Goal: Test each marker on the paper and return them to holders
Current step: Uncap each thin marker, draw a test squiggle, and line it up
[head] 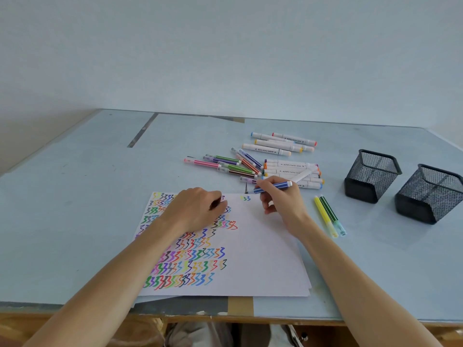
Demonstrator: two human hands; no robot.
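Observation:
A white sheet of paper lies in front of me, its left half filled with rows of coloured zigzag marks. My left hand rests flat on the paper's upper left part, fingers curled, holding nothing. My right hand grips a blue marker just above the paper's top edge, tip pointing left near three small marks. Behind it lies a pile of slim striped markers and thick white markers. Two black mesh holders stand at the right.
A yellow marker and a dark green marker lie side by side between the paper and the holders. More white markers lie further back. The table's front edge runs just below the paper.

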